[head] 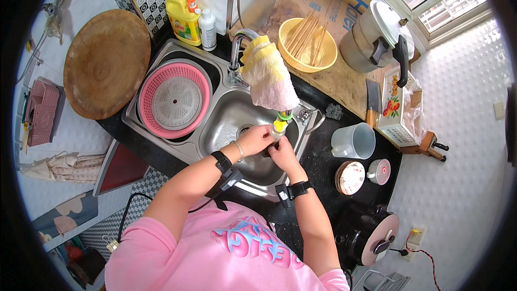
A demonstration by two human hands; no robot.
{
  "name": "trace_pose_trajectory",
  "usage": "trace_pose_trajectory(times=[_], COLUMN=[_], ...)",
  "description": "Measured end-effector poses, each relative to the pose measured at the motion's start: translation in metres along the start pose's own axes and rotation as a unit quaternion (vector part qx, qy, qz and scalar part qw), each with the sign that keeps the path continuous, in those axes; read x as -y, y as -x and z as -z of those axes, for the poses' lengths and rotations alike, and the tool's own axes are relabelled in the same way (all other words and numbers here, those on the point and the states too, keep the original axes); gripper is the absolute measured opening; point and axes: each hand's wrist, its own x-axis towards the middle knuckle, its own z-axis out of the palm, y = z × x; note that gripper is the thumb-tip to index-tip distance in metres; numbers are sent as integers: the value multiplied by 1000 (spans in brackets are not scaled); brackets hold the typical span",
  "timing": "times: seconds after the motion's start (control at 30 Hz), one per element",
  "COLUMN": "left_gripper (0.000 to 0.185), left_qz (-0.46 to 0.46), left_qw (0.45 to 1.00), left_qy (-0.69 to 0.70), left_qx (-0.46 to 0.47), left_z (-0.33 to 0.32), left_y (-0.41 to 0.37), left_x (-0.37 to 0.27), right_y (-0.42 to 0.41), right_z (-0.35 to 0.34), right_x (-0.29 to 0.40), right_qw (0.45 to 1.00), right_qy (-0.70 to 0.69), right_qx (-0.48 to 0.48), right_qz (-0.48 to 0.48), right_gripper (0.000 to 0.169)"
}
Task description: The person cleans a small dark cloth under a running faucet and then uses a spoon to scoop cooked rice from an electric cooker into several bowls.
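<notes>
Over the steel sink basin (226,117), my left hand (255,140) pinches a small clear cylindrical piece (277,132) with a yellow part (280,125) at its top. My right hand (285,155) has its fingers closed around the lower end of the same piece. Something dark shows between my hands, too hidden to name. Just above the piece is a green ring (285,115) at the end of the tap's outlet. A yellow and pale pink cloth (270,74) drapes over the chrome tap (235,50). Whether the piece joins the outlet is unclear.
Left bowl holds a pink colander (204,89) with a perforated metal plate (177,109). A round wooden board (107,64) leans left. Along the right counter are a plastic jug (353,141), stacked dishes (349,178), a mug (379,171) and a cleaver (373,95).
</notes>
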Motion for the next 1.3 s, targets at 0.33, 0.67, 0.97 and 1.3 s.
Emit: trace_pose_trajectory(times=[0.33,0.67,0.97,1.3], left_gripper=[82,40,38,36], left_qz=[39,165,27,-28], left_qw=[997,984,958,971], left_qy=[66,-20,-224,-222], left_qx=[-13,-69,-176,-88], left_z=[-35,-31,-46,-46], left_y=[19,11,22,29], left_x=[65,53,61,31], right_y=[-1,17,21,10], right_z=[2,8,-36,-20], right_x=[17,-48,-49,4], right_qw=[902,955,928,830], right_qy=[-396,-106,-214,-430], right_qx=[-81,-128,-116,-95], right_qz=[-151,-245,-281,-342], right_gripper=[26,55,58,31])
